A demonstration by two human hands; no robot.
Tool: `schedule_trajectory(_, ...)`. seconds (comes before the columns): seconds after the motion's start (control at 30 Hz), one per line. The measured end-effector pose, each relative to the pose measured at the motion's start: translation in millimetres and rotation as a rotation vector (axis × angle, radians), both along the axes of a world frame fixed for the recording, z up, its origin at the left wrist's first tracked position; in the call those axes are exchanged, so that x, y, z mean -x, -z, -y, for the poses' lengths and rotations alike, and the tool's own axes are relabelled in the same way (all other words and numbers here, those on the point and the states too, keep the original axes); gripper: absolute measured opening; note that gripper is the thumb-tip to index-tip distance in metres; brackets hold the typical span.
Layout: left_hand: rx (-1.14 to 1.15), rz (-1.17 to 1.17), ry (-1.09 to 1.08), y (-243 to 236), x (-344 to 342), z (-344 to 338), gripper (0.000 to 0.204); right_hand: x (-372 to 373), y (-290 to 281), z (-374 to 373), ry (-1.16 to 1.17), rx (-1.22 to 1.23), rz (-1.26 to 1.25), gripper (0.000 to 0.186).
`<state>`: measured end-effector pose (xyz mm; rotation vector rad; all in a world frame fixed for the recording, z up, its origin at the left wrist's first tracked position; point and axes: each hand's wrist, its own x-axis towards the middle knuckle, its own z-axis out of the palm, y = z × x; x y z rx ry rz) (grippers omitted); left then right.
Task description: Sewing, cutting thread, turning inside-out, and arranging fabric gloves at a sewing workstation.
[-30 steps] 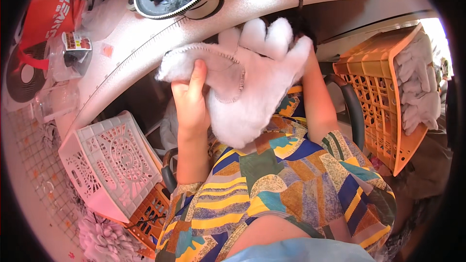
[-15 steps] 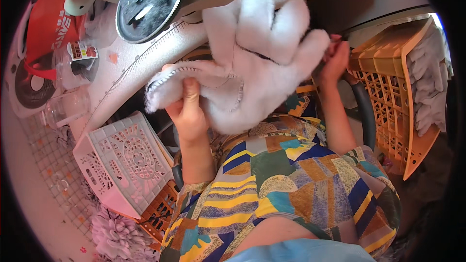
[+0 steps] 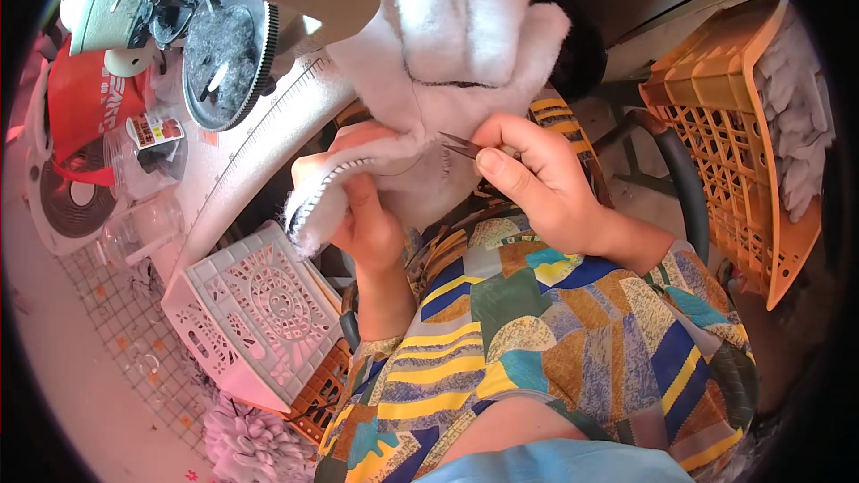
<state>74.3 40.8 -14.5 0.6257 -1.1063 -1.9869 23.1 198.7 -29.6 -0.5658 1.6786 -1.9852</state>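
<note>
"As the eye follows the near edge of the tabletop [image 3: 234, 177], marked with a ruled scale, where does the fluffy white piece [image 3: 443, 100] lie?"

"It is held up at that edge, its rounded, finger-like lobes reaching away over the tabletop and its lower part on the person's side of it, between the two hands."

"How does each grip stand?"

"The left hand [image 3: 371, 225] is clenched on the piece's near-left part, thumb beside the stitched edge [image 3: 329, 186]. The right hand [image 3: 544, 181] pinches a slender, dark pointed tool [image 3: 462, 145] between thumb and fingers; whether it is tweezers or snips cannot be told."

"And the governing relation?"

"The piece lies to the left of the right grip and beyond it. The tool's long axis slants leftward and away, its tip at the middle of the piece, just beside a short stitched line [image 3: 446, 162]. Contact between tip and cloth cannot be judged. The right hand is nearer this line; the left is nearer the stitched edge."

"What flanks them?"

"A white basket [image 3: 268, 297] at left, an orange crate [image 3: 711, 94] at right."
</note>
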Motion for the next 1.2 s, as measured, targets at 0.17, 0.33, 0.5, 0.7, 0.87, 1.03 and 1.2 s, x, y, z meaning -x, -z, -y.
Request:
schedule_trajectory(0.17,0.672,-0.068,0.373,18.5,-6.3,15.1,0.023,-0.8,-3.9,3.9,-0.003,-0.024,0.050,0.028)
schedule_trajectory(0.33,0.667,-0.093,0.356,17.8,-2.7,11.5,0.022,1.1,-10.8,6.4,0.028,-0.099,-0.047,0.029)
schedule_trajectory(0.5,0.668,-0.065,0.340,17.4,-1.5,10.7,0.021,0.9,-10.5,11.9,0.218,-0.186,-0.389,0.025)
schedule_trajectory(0.7,0.614,-0.081,0.322,20.2,-1.7,8.0,0.021,1.1,-5.2,14.9,0.320,-0.202,-0.563,0.022)
schedule_trajectory(0.87,0.587,-0.155,0.372,23.0,-4.4,10.8,0.023,2.2,-2.7,13.9,0.307,-0.154,-0.597,0.023)
schedule_trajectory(1.03,0.689,-0.346,0.510,27.5,-4.3,25.4,0.035,2.5,-6.9,5.4,0.193,0.033,-0.350,0.028)
schedule_trajectory(1.2,0.597,-0.153,0.341,18.5,-7.4,12.9,0.024,7.0,-12.1,0.4,0.213,-0.109,-0.563,0.030)
